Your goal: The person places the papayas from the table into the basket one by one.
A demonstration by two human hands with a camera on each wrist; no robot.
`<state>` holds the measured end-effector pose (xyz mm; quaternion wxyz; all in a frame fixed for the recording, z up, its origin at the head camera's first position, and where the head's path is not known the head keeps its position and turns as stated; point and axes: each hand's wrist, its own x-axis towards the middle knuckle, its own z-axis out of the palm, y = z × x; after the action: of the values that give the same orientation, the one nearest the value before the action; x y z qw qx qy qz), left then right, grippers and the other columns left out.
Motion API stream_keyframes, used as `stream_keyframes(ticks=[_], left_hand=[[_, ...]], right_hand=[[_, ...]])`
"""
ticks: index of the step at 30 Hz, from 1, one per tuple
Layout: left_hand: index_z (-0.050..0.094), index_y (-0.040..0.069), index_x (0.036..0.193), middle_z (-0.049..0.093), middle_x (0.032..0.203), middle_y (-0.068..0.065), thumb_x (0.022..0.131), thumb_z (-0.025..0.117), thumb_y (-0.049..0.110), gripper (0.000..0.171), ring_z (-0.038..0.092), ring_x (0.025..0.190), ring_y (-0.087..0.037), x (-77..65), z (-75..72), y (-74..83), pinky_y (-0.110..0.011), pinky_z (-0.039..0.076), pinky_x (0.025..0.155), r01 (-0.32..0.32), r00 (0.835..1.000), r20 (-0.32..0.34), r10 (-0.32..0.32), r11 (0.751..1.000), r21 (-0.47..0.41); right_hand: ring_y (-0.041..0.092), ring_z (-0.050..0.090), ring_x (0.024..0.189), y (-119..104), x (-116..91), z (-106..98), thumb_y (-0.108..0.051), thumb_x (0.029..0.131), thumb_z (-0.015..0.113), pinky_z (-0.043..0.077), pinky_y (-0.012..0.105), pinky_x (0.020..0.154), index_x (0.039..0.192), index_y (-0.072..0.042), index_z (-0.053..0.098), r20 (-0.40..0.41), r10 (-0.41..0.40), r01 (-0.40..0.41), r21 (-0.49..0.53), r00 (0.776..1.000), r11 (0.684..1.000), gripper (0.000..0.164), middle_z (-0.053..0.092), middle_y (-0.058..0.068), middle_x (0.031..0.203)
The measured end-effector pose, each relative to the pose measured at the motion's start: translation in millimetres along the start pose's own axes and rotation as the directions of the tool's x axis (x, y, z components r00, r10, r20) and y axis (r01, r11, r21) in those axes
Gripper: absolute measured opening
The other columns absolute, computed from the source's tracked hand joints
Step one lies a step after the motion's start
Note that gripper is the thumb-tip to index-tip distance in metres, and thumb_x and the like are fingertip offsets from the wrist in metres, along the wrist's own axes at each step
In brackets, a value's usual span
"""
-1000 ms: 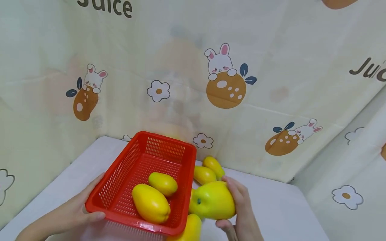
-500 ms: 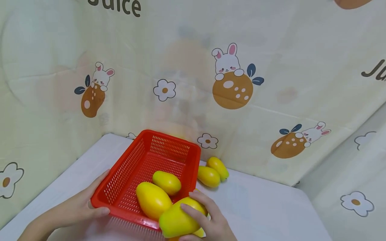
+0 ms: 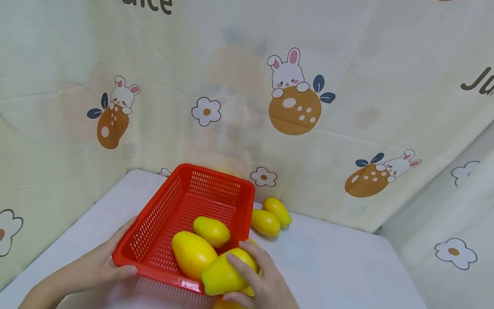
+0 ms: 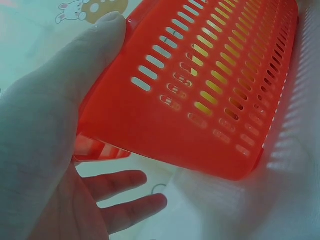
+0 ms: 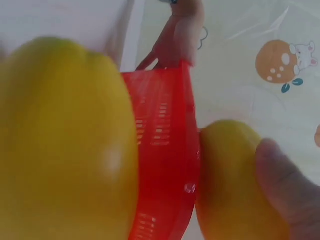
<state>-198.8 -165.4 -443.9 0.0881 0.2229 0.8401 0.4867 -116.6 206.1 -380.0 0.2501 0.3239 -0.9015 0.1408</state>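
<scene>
My left hand grips the near left corner of a red plastic basket, thumb over the rim. In the left wrist view that thumb lies along the basket's edge, and two fingers extend below it. My right hand holds a yellow-green, papaya-shaped fruit over the basket's near right corner. The right wrist view shows its thumb against the held fruit, which overlaps the basket rim. Inside the basket lie a larger yellow fruit and a smaller one.
Two more yellow fruits, one nearer and one farther, lie on the white table right of the basket. Partly hidden under the right hand is another fruit outside the basket. A printed curtain hangs behind the table.
My right hand has carried the fruit leftward, from beside the basket to over its near right corner, and turned it. The left hand keeps its grip on the basket.
</scene>
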Motion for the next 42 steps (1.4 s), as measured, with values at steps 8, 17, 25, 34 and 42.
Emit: stream_keyframes(ticks=[8,17,25,34,42], left_hand=[[-0.002,0.03,0.152,0.025,0.151,-0.013,0.082,0.069,0.034,0.101,0.048,0.114,-0.009,1.8,0.3,0.6,-0.025,0.056,0.072,0.093,0.995,0.035,-0.092,0.995,-0.029],[-0.001,0.029,0.153,0.027,0.149,-0.014,0.083,0.069,0.03,0.099,0.048,0.112,-0.003,0.9,0.5,0.6,-0.024,0.055,0.07,0.029,0.999,0.019,-0.028,0.999,-0.03],[0.0,0.029,0.153,0.025,0.152,-0.014,0.083,0.07,0.028,0.099,0.045,0.111,0.005,1.3,0.4,2.1,-0.024,0.055,0.07,-0.002,1.0,-0.015,0.002,1.0,0.023],[-0.001,0.029,0.153,0.017,0.156,-0.014,0.082,0.07,0.031,0.101,0.043,0.123,-0.022,1.0,1.5,2.5,-0.028,0.057,0.072,0.024,1.0,-0.019,-0.023,0.999,0.038],[-0.001,0.031,0.153,0.017,0.157,-0.013,0.082,0.07,0.03,0.1,0.036,0.122,0.007,0.0,-0.3,0.2,-0.023,0.055,0.076,-0.006,0.999,-0.033,0.009,0.995,0.096]], right_hand=[[0.017,0.043,0.126,10.1,-0.1,3.7,-0.036,0.074,0.078,0.051,0.028,0.092,0.138,-0.03,0.045,0.03,-0.031,0.032,-0.034,0.999,0.999,0.072,0.035,0.003,0.146],[0.018,0.035,0.134,5.8,-0.1,5.5,-0.02,0.08,0.075,0.051,0.027,0.092,0.144,-0.029,0.038,0.138,-0.116,0.106,0.077,0.984,0.991,0.075,0.032,0.002,0.149],[0.012,0.043,0.127,4.9,0.6,11.5,-0.047,0.087,0.06,0.05,0.024,0.091,0.146,-0.028,0.033,0.274,-0.179,0.116,0.23,0.945,0.966,0.067,0.037,-0.003,0.146],[0.006,0.051,0.119,9.9,-3.0,25.7,-0.029,0.091,0.062,0.047,0.017,0.093,0.135,-0.025,0.049,0.26,-0.294,0.239,0.225,0.92,0.945,0.047,0.053,-0.005,0.129],[0.007,0.053,0.116,10.9,1.3,17.7,-0.036,0.089,0.063,0.052,0.018,0.085,0.135,-0.031,0.048,0.299,-0.175,0.135,0.151,0.938,0.979,0.049,0.05,-0.008,0.132]])
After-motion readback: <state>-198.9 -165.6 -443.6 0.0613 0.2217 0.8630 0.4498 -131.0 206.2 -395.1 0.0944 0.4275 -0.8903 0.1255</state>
